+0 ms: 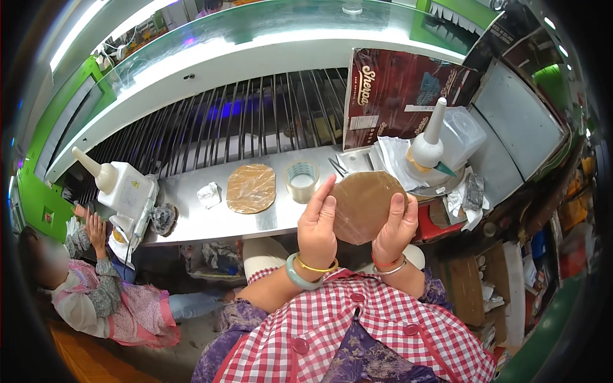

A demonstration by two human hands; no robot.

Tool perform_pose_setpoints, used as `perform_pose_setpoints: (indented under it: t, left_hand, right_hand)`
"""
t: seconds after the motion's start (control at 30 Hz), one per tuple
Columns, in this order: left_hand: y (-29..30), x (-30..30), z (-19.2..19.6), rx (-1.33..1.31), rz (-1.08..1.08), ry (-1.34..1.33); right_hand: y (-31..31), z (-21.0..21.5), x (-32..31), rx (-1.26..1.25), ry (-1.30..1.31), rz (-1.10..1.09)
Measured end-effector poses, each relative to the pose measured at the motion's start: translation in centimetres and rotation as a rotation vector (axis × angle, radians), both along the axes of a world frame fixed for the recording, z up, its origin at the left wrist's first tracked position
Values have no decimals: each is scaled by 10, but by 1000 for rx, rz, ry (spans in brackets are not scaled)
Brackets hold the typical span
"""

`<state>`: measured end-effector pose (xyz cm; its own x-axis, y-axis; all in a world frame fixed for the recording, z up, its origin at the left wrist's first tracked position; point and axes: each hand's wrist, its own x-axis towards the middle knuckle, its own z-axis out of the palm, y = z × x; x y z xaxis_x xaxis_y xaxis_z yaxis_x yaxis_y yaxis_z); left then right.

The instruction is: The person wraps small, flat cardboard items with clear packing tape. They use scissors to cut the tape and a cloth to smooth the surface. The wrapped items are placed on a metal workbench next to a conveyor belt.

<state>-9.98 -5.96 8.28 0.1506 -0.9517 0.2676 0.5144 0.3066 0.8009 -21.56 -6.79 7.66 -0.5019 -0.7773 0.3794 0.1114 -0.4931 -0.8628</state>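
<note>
Between my two hands is a flat brown piece with rounded corners (365, 210), apparently cardboard under a shiny clear film. My left hand (317, 222) grips its left edge, thumb on the near face. On the right edge, my right hand (397, 231) pinches it the same way. A similar film-covered brown piece (251, 189) lies flat on the metal bench, left of a roll of clear tape (302, 181). Just behind the held piece, the tips of a dark metal tool (337, 166), perhaps tweezers or scissors, show; the rest is hidden.
A crumpled white tissue (209, 195) lies on the bench. White nozzle bottles stand left (124, 186) and right (428, 148). A dark red carton panel (399, 96) rises at the back right, beside a row of dark rods (255, 118). A co-worker (108, 293) sits at the left.
</note>
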Motion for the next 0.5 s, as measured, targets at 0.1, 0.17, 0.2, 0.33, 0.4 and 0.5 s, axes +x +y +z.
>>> perform_pose_setpoints:
  t: [0.1, 0.17, 0.2, 0.33, 0.4, 0.5]
  left_hand:
    - [0, -2, 1, 56, -173, 207]
    - [0, -3, -2, 80, -271, 287]
    - [2, -6, -6, 102, -317, 318]
    - [0, 6, -18, 200, -563, 282]
    - [-6, 23, -22, 94, -351, -44]
    - [-15, 35, -6, -273, 254, -684]
  right_hand:
    - [-6, -6, -3, 49, -41, 19]
    - [-8, -7, -6, 86, -33, 18]
    - [-10, -5, -6, 88, -57, 26]
    - [-17, 2, -11, 80, -83, 39]
    - [-17, 3, -18, 79, -46, 34]
    - [-13, 2, -20, 82, 20, 13]
